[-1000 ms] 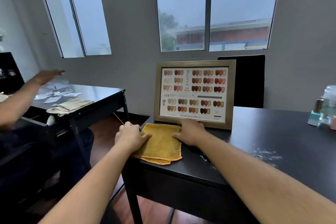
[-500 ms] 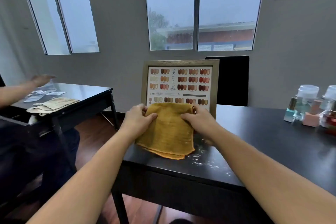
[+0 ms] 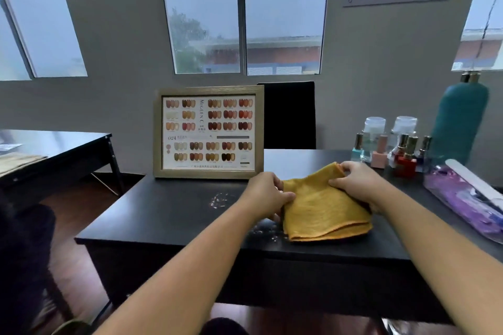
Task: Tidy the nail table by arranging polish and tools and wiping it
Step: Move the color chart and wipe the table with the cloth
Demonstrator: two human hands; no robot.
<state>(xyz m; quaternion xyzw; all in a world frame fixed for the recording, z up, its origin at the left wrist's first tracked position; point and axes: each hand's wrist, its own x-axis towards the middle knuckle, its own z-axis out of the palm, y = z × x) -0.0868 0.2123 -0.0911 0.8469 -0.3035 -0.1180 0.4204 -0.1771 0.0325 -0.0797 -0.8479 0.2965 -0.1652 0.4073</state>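
Observation:
A folded mustard-yellow cloth [image 3: 324, 211] lies on the black nail table [image 3: 168, 215], its far edge lifted. My left hand [image 3: 265, 196] grips the cloth's left edge and my right hand [image 3: 356, 183] pinches its upper right corner. White droplets or specks [image 3: 220, 200] dot the tabletop left of the cloth, and more lie near its front left corner. Several nail polish bottles [image 3: 405, 156] stand grouped at the back right. A framed nail colour chart [image 3: 208, 132] stands upright at the back left of the table.
Two clear capped bottles [image 3: 374, 134] and a tall teal bottle [image 3: 458, 124] stand behind the polishes. A purple pouch [image 3: 462, 198] with a white nail file [image 3: 479, 183] on it lies at the right edge. A black chair [image 3: 288, 114] is behind the table; another table [image 3: 54, 149] stands left.
Both hands have carried the cloth to the right across the table, away from the colour chart, leaving specks on the surface behind. My view has turned right, bringing the bottles and pouch into sight.

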